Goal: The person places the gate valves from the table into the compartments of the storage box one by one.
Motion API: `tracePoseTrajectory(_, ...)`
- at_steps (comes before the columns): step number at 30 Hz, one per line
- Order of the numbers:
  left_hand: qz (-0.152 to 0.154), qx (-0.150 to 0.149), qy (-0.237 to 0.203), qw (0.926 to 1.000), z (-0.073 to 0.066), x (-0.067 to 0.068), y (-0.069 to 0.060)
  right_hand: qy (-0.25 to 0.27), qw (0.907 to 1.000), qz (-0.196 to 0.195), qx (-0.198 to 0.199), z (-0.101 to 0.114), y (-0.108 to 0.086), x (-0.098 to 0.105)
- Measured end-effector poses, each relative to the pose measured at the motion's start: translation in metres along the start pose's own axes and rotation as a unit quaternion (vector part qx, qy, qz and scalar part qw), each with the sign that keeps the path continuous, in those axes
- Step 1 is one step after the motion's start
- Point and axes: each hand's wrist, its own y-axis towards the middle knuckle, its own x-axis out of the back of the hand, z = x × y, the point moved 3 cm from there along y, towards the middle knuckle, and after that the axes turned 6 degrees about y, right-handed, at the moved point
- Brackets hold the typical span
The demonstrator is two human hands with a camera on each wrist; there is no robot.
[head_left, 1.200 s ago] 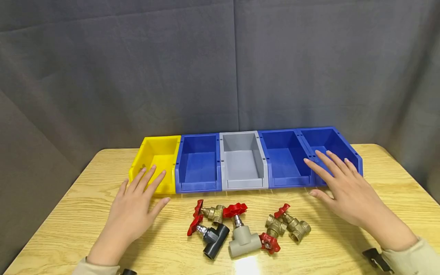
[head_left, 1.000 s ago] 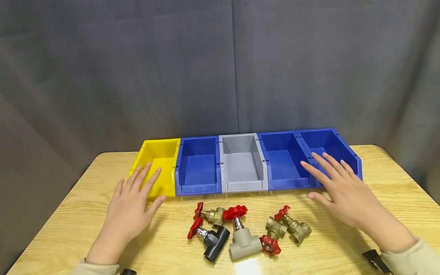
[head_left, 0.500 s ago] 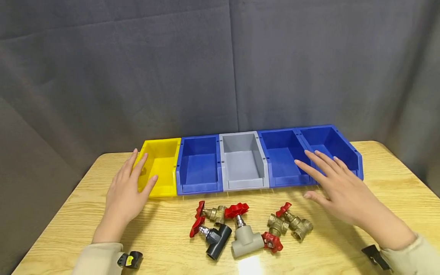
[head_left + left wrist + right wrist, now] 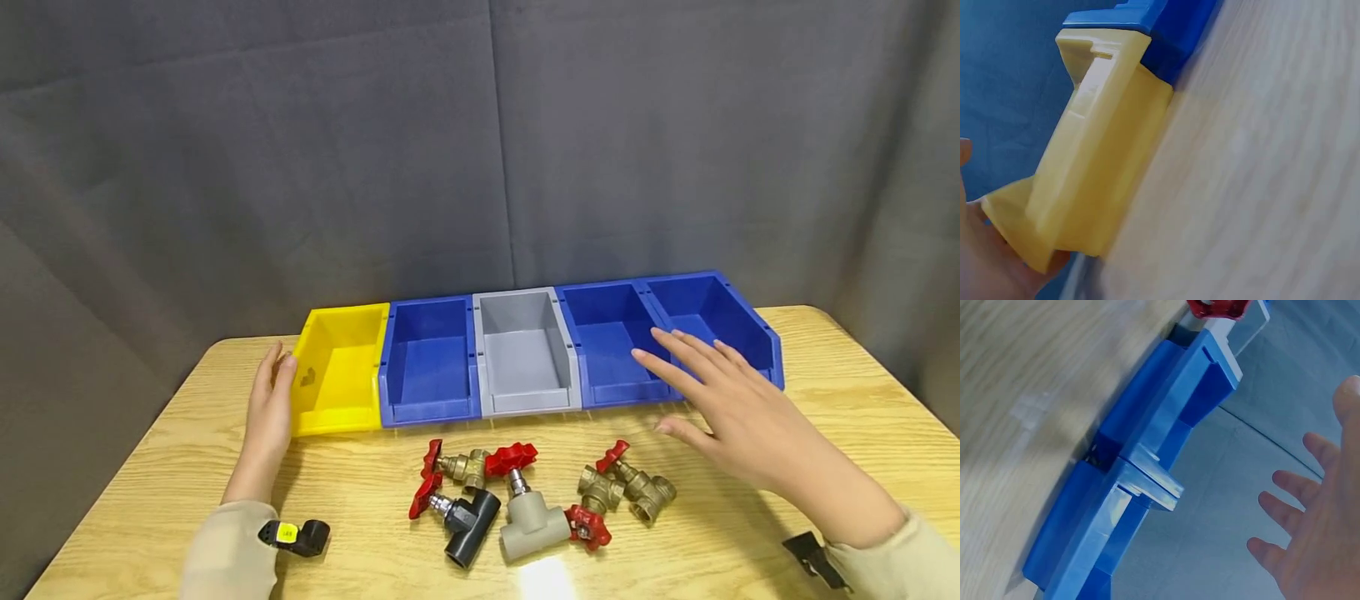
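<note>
In the head view, the left hand [image 4: 268,410] lies along the outer left side of the yellow bin [image 4: 339,421], fingers fairly straight; the left wrist view shows this hand [image 4: 994,262] at the end of the yellow bin [image 4: 1088,156]. Spread and holding nothing, the right hand [image 4: 738,417] hovers over the front of the right-hand blue bins [image 4: 626,392]. Between the hands lie a black valve [image 4: 472,527], a grey valve [image 4: 534,529] and several brass valves [image 4: 648,493], with red handwheels.
The yellow bin, a blue bin [image 4: 431,410], a grey bin [image 4: 532,402] and two blue bins stand side by side in a row. Behind the wooden table [image 4: 360,533] hangs a dark grey curtain [image 4: 375,150].
My left hand has moved from over the front of the yellow bin to its outer left side and turned edge-on. My right hand has shifted slightly left. The valves lie as before.
</note>
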Motion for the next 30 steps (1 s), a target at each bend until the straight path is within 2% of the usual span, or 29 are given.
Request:
tracePoseTrajectory(4, 0.033, 0.056, -0.042, 0.9970, 0.012, -0.006, -0.001, 0.009, 0.9999, 0.006, -0.010, 0.003, 0.000, 0.004)
tracePoseTrajectory(8, 0.041, 0.086, -0.094, 0.9911, 0.023, -0.008, -0.002, 0.013, 0.9998, 0.013, -0.012, 0.007, -0.001, 0.002)
tracePoseTrajectory(12, 0.034, 0.080, -0.165, 0.9824, 0.029, -0.008, -0.001, 0.012, 0.9999, 0.011, 0.001, 0.010, 0.000, -0.002)
tracePoseTrajectory(15, 0.024, 0.077, -0.216, 0.9730, 0.030, -0.008, 0.000, 0.020, 0.9997, 0.009, 0.008, 0.011, 0.002, -0.004)
tracePoseTrajectory(20, -0.003, 0.087, -0.267, 0.9598, 0.030, -0.006, -0.001, 0.065, 0.9977, 0.021, 0.001, 0.019, 0.002, -0.003)
tracePoseTrajectory(24, -0.002, 0.089, -0.278, 0.9565, 0.028, -0.008, -0.001, 0.096, 0.9943, 0.046, 0.009, 0.026, 0.005, -0.001)
tracePoseTrajectory(30, -0.004, 0.090, -0.261, 0.9611, 0.030, -0.007, -0.005, 0.098, 0.9905, 0.080, 0.053, 0.035, 0.014, -0.001)
